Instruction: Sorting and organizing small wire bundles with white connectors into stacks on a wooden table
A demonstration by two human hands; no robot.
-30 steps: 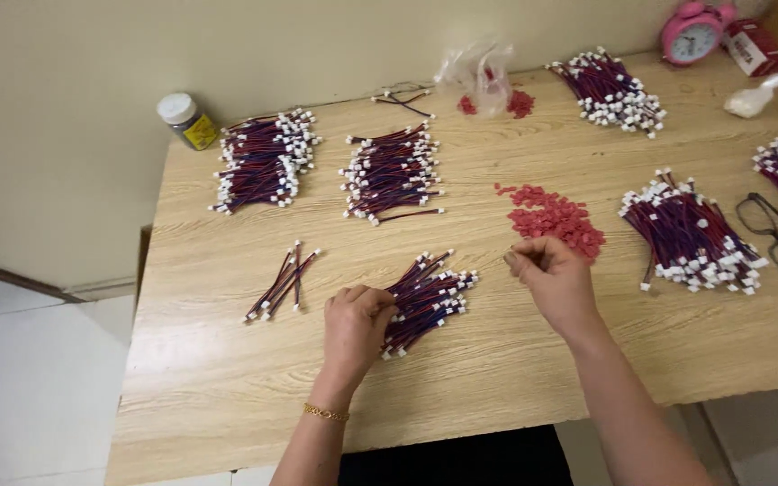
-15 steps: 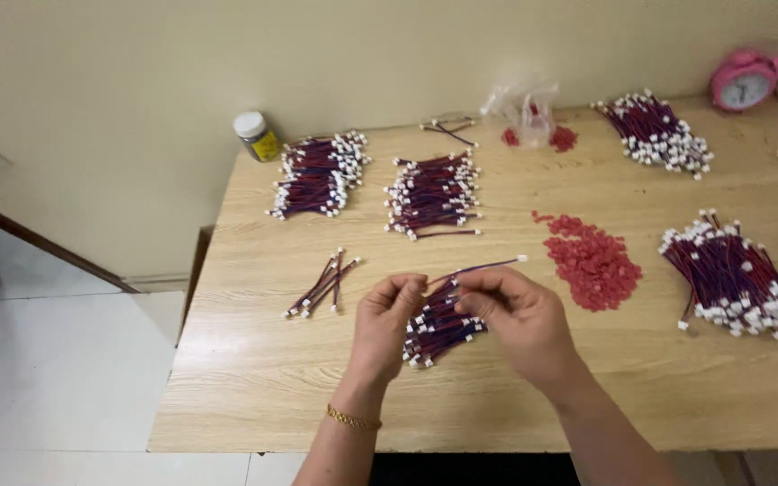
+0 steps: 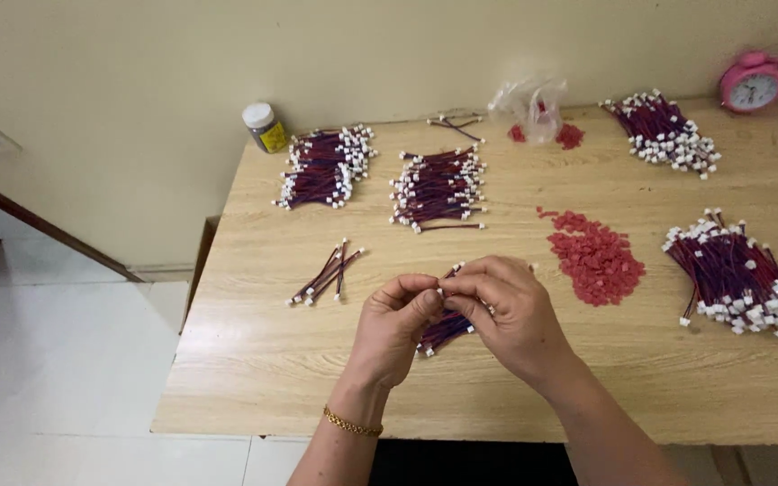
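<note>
Wire leads [image 3: 447,326] lie beneath both hands; left hand [image 3: 391,328] and right hand [image 3: 513,317] pinch one lead's white end together, red caps [image 3: 596,256] heaped right, several bundles still uncapped.

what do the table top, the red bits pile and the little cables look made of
Table top: pale wood-grain surface, likely laminate; matte with even streaks.
Red bits pile: small flat pieces, probably plastic; uniform colour, too small to tell more.
Cables under the hands, left hand, right hand: thin dark red and purple insulated wires with white, seemingly plastic end plugs.
</note>
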